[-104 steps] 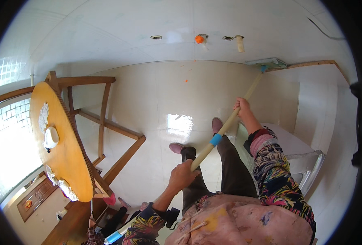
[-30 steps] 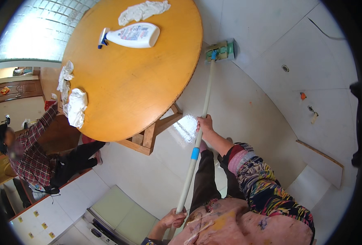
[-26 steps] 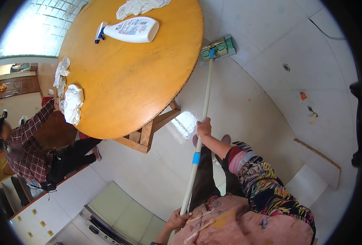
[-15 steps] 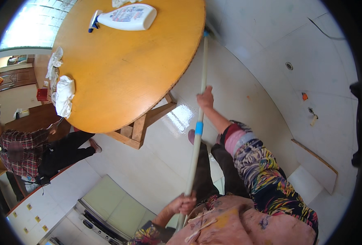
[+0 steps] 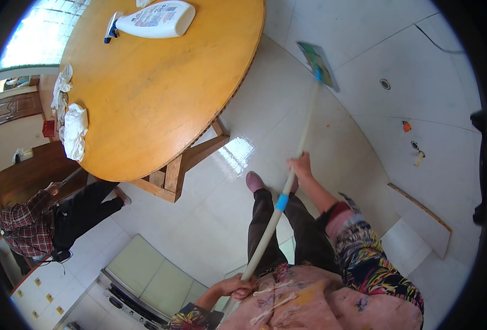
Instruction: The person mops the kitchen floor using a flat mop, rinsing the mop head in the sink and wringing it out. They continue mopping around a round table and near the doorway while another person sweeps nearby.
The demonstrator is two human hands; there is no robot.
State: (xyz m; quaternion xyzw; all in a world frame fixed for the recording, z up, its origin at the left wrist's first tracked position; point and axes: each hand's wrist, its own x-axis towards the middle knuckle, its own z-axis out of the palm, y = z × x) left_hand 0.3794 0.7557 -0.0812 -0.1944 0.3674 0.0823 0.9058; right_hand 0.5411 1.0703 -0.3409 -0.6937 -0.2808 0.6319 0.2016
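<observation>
A long pale pole (image 5: 263, 241) with a blue collar runs up from my waist to a flat mop head (image 5: 325, 67). That head rests along the foot of the white wall at the far right, past the table's edge. Lower down, near my waist, my left hand (image 5: 235, 287) is closed around the pole. My right hand (image 5: 300, 166) grips it further up, above the blue collar. Both sleeves are brightly patterned.
A round wooden table (image 5: 161, 99) stands at upper left, bearing a white spray bottle (image 5: 161, 20) and crumpled white cloths (image 5: 75, 132). A person in a plaid shirt (image 5: 31, 220) is at left. A loose board (image 5: 422, 220) leans at right.
The mop head has swung right, out from beside the table edge to the wall base. My right hand has moved right and lower. The person at left has shifted slightly.
</observation>
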